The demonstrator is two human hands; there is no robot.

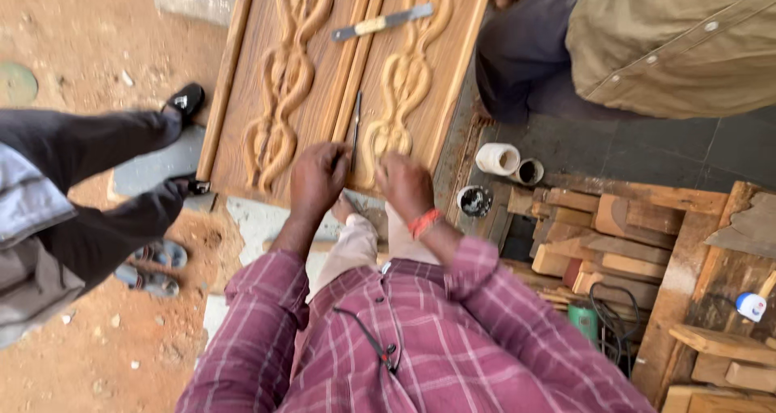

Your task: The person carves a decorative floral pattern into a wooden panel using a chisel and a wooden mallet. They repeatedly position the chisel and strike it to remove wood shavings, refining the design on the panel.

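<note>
Biggest thing in my view: the carved wooden door panel [339, 65], lying flat w/ its near edge right at my hands, prob so the work sits w/in reach from above. Warm tan wood, fine grain, two raised twisted-rope carvings running lengthwise, straight moulded strips between and at the sides.

On the far end of it rests a flat metal chisel [381, 22] w/ a yellowish mid-section, lying crosswise, parked away from the hands.

My left hand [317, 179] is curled tight round the lower end of a thin dark carving tool [356, 126]; its shaft runs up along the centre strip, tip on the wood. Fist closed, knuckles up — a firm steadying hold, I'd say.

My right hand [404, 185], orange band at the wrist, sits on the bottom of the right-hand carving, fingers bent down; blurred, so can't tell if it grips anything or just presses the panel.

Right of the panel: a white cup [497, 158] and two small dark pots, then a heap of rough offcut blocks [606, 235].
</note>
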